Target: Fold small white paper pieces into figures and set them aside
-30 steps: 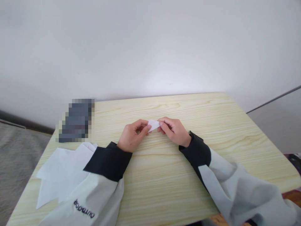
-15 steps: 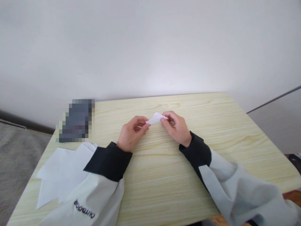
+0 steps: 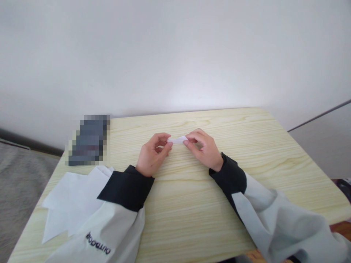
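The paper piece (image 3: 177, 140) looks narrower than a moment ago, L hand (image 3: 153, 156) & R hand (image 3: 205, 149) pinching its opp. ends over the desk (image 3: 189, 212), so prob. it is being turned or folded.

Pale tabletop (image 3: 189, 215) against a white wall (image 3: 175, 54).
At its far left corner lies a dark object (image 3: 89, 140), blurred into blocks, too coarse to identify; just nearer, white papers (image 3: 74, 199) overlap, their edges fanned unevenly. Wavy grain runs across the wood. Left of the tabletop spreads a grey carpet (image 3: 24, 182), with a dark strip (image 3: 35, 148) along the wall's foot. On the right, a slanting dark line (image 3: 318, 116) crosses the wall; below, brown floor (image 3: 341, 228) shows.
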A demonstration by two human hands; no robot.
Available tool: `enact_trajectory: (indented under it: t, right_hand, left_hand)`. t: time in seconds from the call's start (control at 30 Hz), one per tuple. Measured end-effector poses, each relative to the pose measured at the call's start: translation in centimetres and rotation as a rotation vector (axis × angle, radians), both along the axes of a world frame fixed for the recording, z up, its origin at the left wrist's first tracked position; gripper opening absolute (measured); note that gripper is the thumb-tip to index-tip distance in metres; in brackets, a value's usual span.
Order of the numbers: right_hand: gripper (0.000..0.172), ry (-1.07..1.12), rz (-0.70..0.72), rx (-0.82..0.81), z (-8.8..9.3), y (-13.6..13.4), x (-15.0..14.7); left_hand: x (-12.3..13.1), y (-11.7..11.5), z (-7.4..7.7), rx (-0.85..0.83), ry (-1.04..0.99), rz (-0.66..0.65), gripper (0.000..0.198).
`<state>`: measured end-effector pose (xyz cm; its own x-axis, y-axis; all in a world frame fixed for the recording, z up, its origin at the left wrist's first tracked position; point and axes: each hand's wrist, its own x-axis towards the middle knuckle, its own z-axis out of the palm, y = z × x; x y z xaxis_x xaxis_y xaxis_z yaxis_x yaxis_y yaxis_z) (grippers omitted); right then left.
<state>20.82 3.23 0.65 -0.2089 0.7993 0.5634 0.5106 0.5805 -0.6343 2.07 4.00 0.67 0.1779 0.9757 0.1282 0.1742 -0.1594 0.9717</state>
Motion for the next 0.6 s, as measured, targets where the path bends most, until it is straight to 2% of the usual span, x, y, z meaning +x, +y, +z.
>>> enact_trajectory:
  t: [0.23, 0.33, 0.47, 0.6]
  right_hand:
    - [0.010, -0.008, 0.035, -0.040, -0.42, 0.08, 0.06]
    - [0.012, -0.013, 0.009, -0.050, -0.61, 0.18, 0.12]
    - [0.014, -0.025, -0.026, -0.060, -0.62, 0.18, 0.14]
    - [0.014, 0.009, -0.001, -0.090, -0.32, -0.06, 0.06]
  left_hand:
    - [0.08, -0.03, 0.32, -0.028, -0.008, 0.016, 0.020]
    - [0.11, -0.07, 0.38, -0.029, -0.009, 0.006, 0.019]
    - [0.01, -0.05, 0.09, -0.025, -0.008, -0.028, 0.020]
    - [-0.07, 0.01, -0.19, -0.020, 0.002, -0.044, 0.020]
